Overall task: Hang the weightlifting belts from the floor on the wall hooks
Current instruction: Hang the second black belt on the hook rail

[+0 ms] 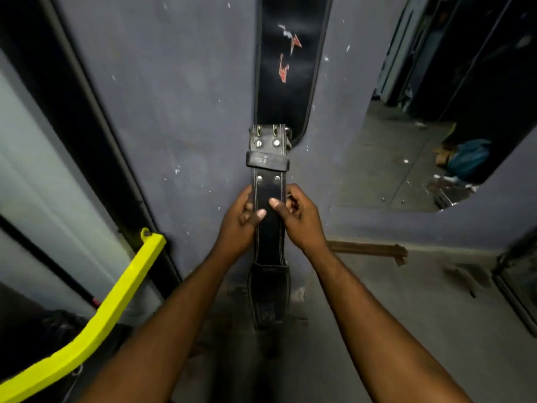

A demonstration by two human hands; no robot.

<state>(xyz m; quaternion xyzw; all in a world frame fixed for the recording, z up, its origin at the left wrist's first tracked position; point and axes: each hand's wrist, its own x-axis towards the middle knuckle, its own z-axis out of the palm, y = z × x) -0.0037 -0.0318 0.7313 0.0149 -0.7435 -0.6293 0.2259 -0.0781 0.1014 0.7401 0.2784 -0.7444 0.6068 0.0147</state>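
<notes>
- Two bare forearms reach forward from the bottom edge of the view toward a grey-purple wall (180,97).
- Both hands grip one black leather weightlifting belt (268,219), held upright in front of the wall, about midway across it.
- The left hand (242,221) wraps the belt's left edge: its thumb lies across the front face and its fingers are curled in behind, closed on the leather.
- The right hand (299,215) clasps the right edge in the same way, thumb pressed on the front, fingers bent around the side. The two thumb tips nearly meet on the strap.
- Above the hands the belt shows white stitching, metal rivets, a leather keeper loop (268,162) and two slots at its top end.
- Below the hands the belt widens into a padded section that hangs down toward the concrete floor (406,315).
- A second, wider black belt (290,68) with worn red markings hangs flat on the wall, directly above the held one; their ends overlap. Its hook is out of view.
- A bright yellow bar (96,321) crosses the lower left corner.
- A mirror panel (406,170) sits on the wall to the right.
</notes>
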